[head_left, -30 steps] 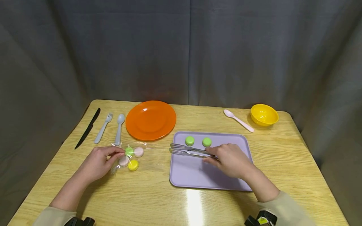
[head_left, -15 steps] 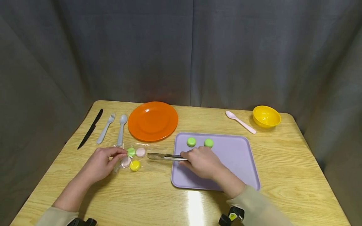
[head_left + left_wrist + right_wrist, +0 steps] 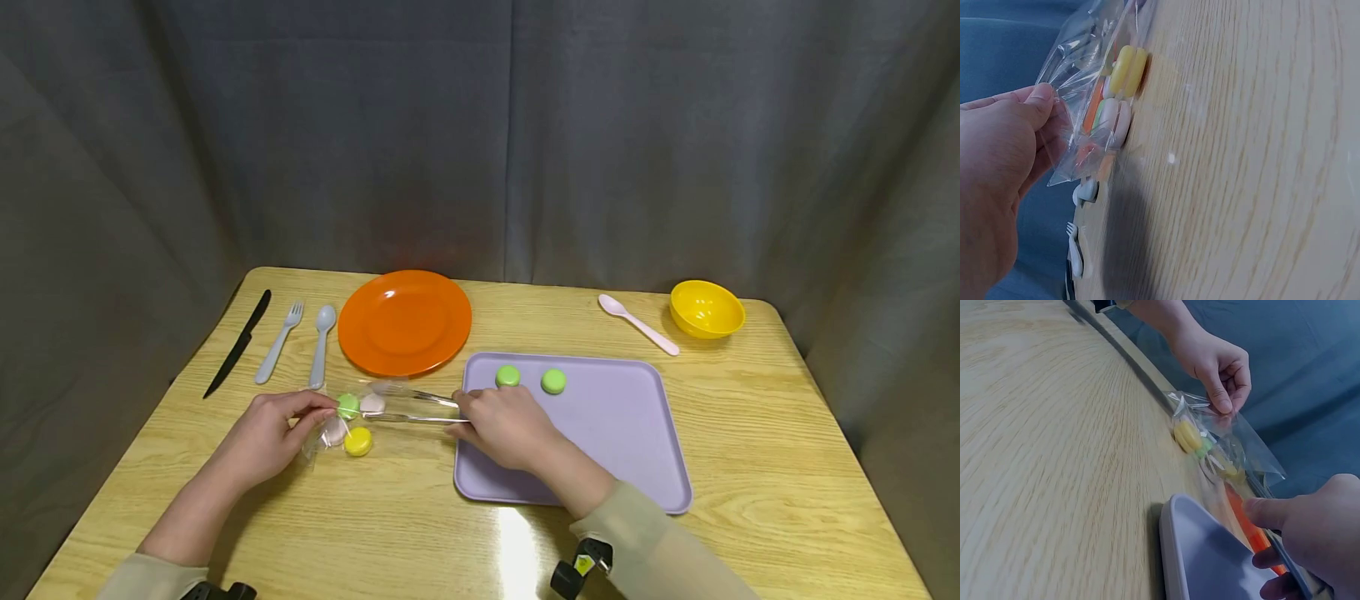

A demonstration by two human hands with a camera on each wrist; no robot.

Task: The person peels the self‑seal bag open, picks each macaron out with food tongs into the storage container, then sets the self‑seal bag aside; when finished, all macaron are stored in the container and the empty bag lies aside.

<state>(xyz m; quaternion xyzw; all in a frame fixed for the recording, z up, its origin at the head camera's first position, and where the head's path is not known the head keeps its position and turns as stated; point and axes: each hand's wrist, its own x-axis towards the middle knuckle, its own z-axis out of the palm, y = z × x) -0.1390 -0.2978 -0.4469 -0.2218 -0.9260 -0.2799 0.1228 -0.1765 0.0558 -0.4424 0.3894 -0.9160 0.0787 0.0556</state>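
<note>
4 macarons (image 3: 358, 442), in the head view, lie inside a clear bag (image 3: 393, 433) between the person's 2 hands, nearer the left. The bag's long axis runs left to right, roughly in line with the metal tongs (image 3: 423, 418) gripped in the right hand (image 3: 504, 425). The 2 tong arms stand spread, pointing left, with a pink macaron (image 3: 372, 404) between their ends; contact cannot be told. The left hand (image 3: 276, 433) pinches the bag's film. Behind the tongs, a lilac tray (image 3: 615, 450) bears 2 green macarons (image 3: 553, 382).

Left wrist view: the film rises from the table to the left thumb and fingers, with the yellow macaron (image 3: 1127, 72) beyond.

Right wrist view: the right hand grips the tongs, which point into the bag's region; the left hand pinches the film beyond.
</note>
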